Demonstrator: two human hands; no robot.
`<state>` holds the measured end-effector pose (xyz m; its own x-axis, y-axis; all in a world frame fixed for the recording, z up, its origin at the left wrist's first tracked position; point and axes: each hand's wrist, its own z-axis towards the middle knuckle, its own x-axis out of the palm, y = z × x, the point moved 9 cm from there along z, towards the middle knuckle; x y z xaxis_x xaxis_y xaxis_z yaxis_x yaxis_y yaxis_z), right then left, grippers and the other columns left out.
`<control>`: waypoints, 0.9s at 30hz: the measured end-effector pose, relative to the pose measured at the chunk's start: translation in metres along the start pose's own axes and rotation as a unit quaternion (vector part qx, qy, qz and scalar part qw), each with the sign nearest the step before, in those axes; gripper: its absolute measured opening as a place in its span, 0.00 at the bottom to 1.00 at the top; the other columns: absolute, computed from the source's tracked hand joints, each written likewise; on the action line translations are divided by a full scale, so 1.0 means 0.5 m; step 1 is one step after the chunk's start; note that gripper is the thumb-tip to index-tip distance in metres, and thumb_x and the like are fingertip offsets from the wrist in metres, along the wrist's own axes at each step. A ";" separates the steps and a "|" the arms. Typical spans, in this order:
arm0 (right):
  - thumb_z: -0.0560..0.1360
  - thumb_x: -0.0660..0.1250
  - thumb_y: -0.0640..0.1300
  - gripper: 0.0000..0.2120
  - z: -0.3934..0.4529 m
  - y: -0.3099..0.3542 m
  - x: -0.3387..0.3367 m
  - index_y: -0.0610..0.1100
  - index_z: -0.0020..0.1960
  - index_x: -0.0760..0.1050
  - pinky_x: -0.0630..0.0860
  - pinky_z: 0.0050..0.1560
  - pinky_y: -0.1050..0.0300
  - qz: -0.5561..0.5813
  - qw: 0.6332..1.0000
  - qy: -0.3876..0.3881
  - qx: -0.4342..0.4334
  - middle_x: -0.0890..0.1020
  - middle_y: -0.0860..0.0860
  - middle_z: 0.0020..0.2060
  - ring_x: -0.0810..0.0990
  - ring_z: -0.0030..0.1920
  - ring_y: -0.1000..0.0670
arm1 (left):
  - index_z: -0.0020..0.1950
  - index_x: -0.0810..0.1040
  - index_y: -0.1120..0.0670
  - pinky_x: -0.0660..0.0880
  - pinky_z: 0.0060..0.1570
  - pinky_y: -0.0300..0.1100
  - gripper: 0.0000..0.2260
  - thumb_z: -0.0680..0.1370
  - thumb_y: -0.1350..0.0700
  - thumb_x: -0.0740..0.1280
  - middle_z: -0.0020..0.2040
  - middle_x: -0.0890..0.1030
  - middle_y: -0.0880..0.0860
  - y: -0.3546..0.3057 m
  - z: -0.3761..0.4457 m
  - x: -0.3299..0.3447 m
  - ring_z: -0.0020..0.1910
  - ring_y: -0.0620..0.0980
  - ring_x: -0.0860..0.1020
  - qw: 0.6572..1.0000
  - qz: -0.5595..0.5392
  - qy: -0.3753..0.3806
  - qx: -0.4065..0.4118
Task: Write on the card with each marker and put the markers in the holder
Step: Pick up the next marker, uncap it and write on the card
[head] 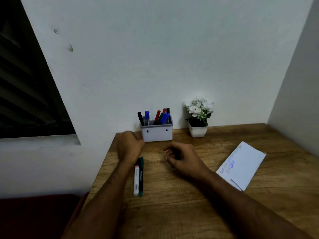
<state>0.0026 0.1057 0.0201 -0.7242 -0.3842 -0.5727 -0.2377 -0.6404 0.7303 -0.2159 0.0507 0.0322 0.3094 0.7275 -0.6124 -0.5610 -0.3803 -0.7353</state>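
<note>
White wall behind, dark louvred window (25,87) at left, wooden bench (172,204) pushed into the corner. At the back edge against the wall, grey holder (157,133) with compartments: black marker (140,118) and blue marker (146,117) leaning in the left section; red, green, blue and dark markers (162,117) bunched in the right section. Just right of it, white pot (197,131) with pale flowers. Left hand (129,145) resting on the bench, knuckles touching the holder's lower left corner, fingers curled under; whether gripping anything, cannot tell. Right hand (179,156) hovering mid-bench, fingers loosely curled, something small and dark glimpsed between them but too unclear to name. Below the left wrist, white marker (136,180) and green marker (141,176) lying side by side, touching. Far right, card (241,166) flat on the bench, several coloured words along its near-left edge.
</note>
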 end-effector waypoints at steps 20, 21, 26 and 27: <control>0.78 0.73 0.39 0.13 -0.050 -0.023 -0.029 0.50 0.60 0.81 0.78 0.44 0.68 0.022 0.998 -0.002 0.051 0.84 0.55 0.45 0.82 0.45 0.60 | 0.49 0.82 0.53 0.80 0.50 0.50 0.17 0.64 0.54 0.82 0.51 0.83 0.55 0.000 -0.055 0.067 0.51 0.55 0.81 0.972 0.190 0.133 -0.040; 0.78 0.73 0.39 0.13 -0.049 -0.024 -0.030 0.50 0.60 0.81 0.78 0.44 0.68 0.022 0.998 -0.002 0.052 0.84 0.56 0.45 0.82 0.45 0.61 | 0.50 0.82 0.52 0.80 0.50 0.50 0.17 0.64 0.54 0.81 0.51 0.83 0.54 -0.003 -0.054 0.070 0.50 0.55 0.81 0.973 0.188 0.130 -0.041; 0.78 0.72 0.39 0.13 -0.052 -0.033 -0.038 0.49 0.61 0.81 0.81 0.46 0.65 0.026 0.998 -0.004 0.051 0.84 0.54 0.46 0.82 0.46 0.60 | 0.46 0.81 0.51 0.80 0.47 0.48 0.07 0.70 0.57 0.77 0.46 0.83 0.52 -0.031 -0.048 0.091 0.44 0.52 0.81 0.981 0.142 0.126 -0.035; 0.79 0.72 0.39 0.12 -0.052 -0.035 -0.041 0.49 0.61 0.81 0.81 0.46 0.65 0.029 0.998 -0.007 0.052 0.85 0.54 0.46 0.82 0.45 0.60 | 0.44 0.83 0.52 0.80 0.46 0.47 0.05 0.71 0.58 0.76 0.45 0.83 0.52 -0.037 -0.046 0.096 0.44 0.51 0.81 0.983 0.128 0.127 -0.032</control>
<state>0.0384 0.1078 0.0096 -0.7471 -0.4090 -0.5240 -0.2610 -0.5445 0.7971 -0.1730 0.0795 0.0095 0.3515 0.4399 -0.8264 -0.5991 -0.5726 -0.5596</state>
